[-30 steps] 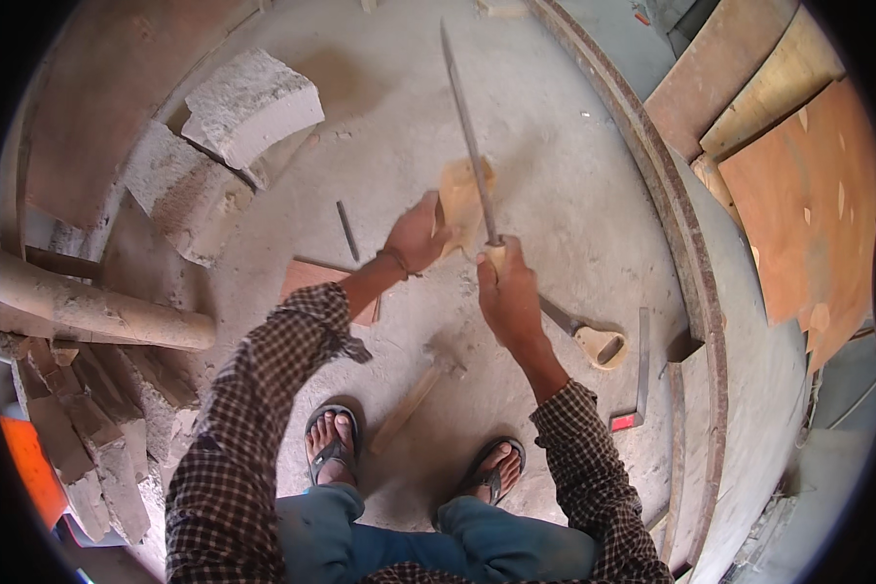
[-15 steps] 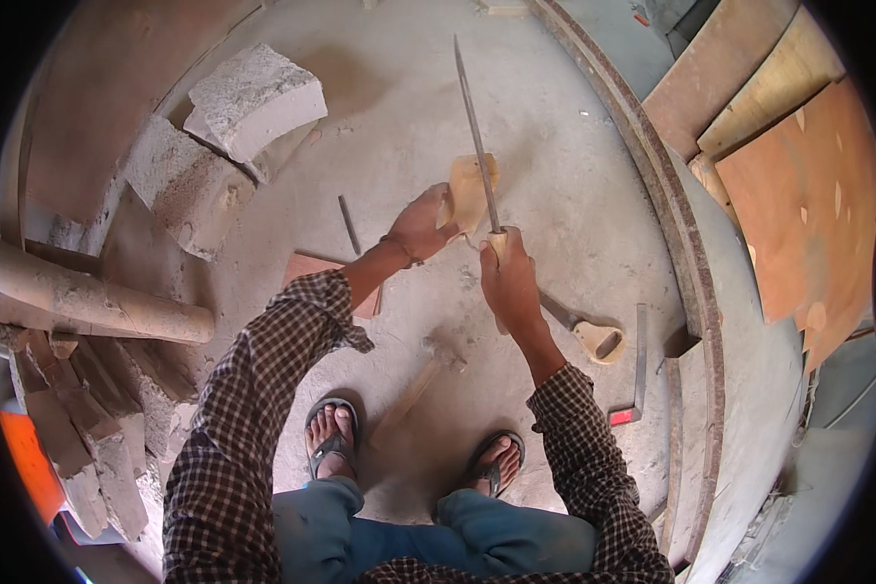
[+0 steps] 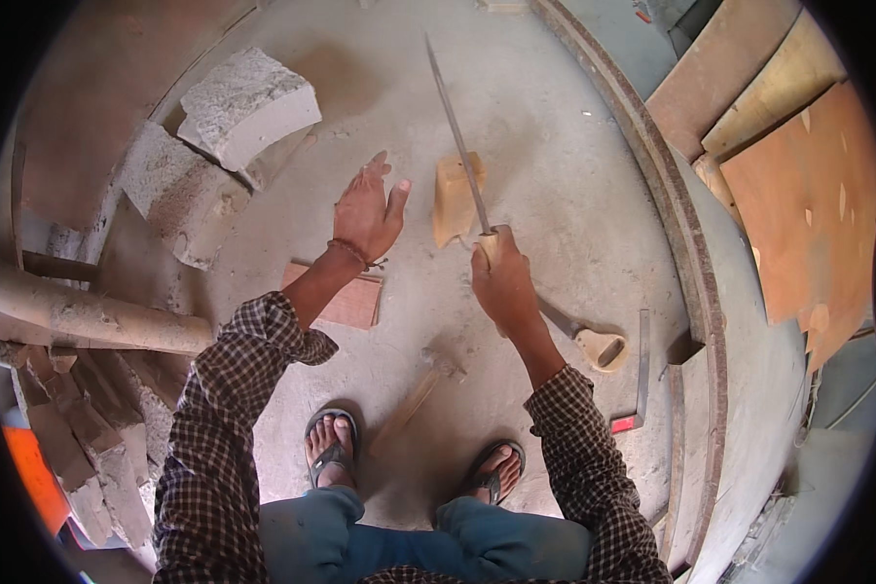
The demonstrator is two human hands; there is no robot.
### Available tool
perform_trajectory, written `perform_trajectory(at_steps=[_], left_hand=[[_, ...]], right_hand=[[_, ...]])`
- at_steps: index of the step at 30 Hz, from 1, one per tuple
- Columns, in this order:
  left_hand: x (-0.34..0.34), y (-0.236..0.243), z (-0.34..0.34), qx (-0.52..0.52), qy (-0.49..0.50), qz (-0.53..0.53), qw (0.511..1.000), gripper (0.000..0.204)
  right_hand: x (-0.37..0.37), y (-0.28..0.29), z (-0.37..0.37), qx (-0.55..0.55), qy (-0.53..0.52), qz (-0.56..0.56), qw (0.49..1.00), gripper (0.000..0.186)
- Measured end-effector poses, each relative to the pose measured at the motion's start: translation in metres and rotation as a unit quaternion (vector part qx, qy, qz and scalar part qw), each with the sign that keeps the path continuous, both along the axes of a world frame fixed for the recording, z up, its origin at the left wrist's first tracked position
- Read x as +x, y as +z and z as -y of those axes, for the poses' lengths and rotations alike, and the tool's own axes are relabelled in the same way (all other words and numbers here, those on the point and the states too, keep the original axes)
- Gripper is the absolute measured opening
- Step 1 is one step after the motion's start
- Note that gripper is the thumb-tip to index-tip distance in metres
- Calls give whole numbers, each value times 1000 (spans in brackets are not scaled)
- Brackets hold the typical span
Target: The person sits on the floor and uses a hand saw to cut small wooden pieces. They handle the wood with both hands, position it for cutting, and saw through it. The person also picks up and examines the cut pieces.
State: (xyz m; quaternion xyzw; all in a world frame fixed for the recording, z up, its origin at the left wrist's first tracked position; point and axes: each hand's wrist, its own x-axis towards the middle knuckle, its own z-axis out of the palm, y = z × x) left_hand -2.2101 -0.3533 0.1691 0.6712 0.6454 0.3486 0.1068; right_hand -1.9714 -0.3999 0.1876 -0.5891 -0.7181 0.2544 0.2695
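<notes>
My right hand point(image 3: 504, 282) is closed around the wooden handle of a long, thin, pointed metal tool point(image 3: 452, 122), which looks like a file. The tool slants up and slightly left. Behind its lower part is a pale tan, block-like piece point(image 3: 455, 200); whether they touch I cannot tell. Left of that piece, my left hand point(image 3: 368, 209) hovers over the floor, open and holding nothing, its fingertips blurred. Below its wrist lie reddish-brown flat wooden pieces point(image 3: 346, 295).
A hammer point(image 3: 419, 394) lies between my feet. To the right are a handsaw point(image 3: 599, 347) and a try square point(image 3: 640, 389) with a red end. Broken concrete blocks point(image 3: 248, 107) sit at the far left, near a round pole point(image 3: 97, 302). Plywood sheets point(image 3: 798, 214) lean at right.
My left hand has let go of the tan piece and moved left, over where a dark rod lay. The metal tool stays in my right hand, its tip shifted slightly left.
</notes>
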Motion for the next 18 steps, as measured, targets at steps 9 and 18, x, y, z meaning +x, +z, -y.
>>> perform_trajectory(at_steps=[9, 18], left_hand=[[-58, -23, -11, -3, -4, 63, 998, 54], [-68, -35, -35, 56, 93, 95, 990, 47]], right_hand=[[21, 87, -6, 102, -68, -113, 986, 20], [8, -65, -14, -39, -33, 7, 999, 29]])
